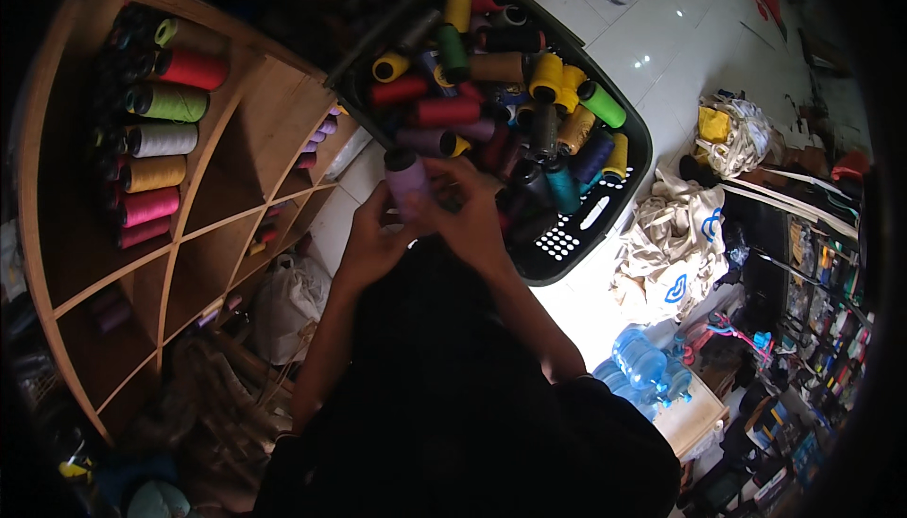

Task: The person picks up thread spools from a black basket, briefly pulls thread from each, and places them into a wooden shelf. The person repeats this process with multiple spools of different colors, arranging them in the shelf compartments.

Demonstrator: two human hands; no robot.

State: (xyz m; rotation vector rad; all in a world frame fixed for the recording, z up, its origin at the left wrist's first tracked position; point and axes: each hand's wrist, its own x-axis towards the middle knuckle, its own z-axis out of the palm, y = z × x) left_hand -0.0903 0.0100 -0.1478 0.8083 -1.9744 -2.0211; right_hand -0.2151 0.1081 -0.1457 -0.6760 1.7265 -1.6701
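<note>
A light purple thread spool [406,176] with a dark end stands roughly upright between my hands, near the basket's closest side. My left hand [367,233] is closed round its lower part from the left. From the right, my right hand [472,214] curls its fingers and thumb against the same spool. Just beyond lies a large dark plastic basket [641,130], heaped with thread spools in many colours. Among them are a red spool [448,111], a dark purple spool [423,143] and a bright green spool [602,104].
On my left stands a wooden shelf with compartments [203,201]; one holds a column of coloured spools [168,140]. White cloth bags [673,239] lie on the tiled floor to the right. Blue water bottles [640,359] and cluttered shelving [831,282] are nearer on that side.
</note>
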